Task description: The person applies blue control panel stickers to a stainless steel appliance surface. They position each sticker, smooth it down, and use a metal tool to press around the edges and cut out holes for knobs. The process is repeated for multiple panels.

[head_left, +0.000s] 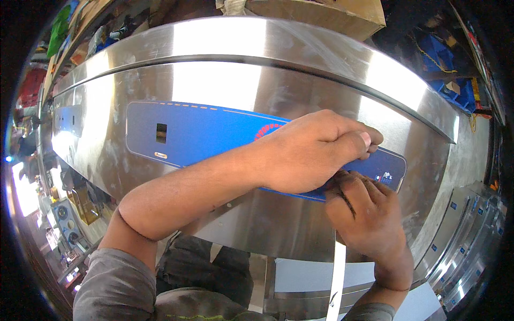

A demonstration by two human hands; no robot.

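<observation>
A long blue control-panel sticker (198,128) with rounded ends lies along the front of a brushed stainless-steel housing (214,80). It has a rectangular cut-out near its left end and a red dial marking in the middle, partly covered by my left hand (316,144). That hand rests over the sticker's right half, its fingers curled and thumb drawn against them. Just below and right of it, my right hand (367,208) is closed at the sticker's lower edge. A white paper-like strip (336,281) hangs down from under the right hand. Both hands' fingertips are partly hidden.
A cardboard box (321,16) stands beyond the housing. Blue bins (450,80) are at the far right, and several steel panels (460,241) stack at lower right. A smaller blue label (68,121) sits on the housing's left end. Pale sheets (305,274) lie below the housing.
</observation>
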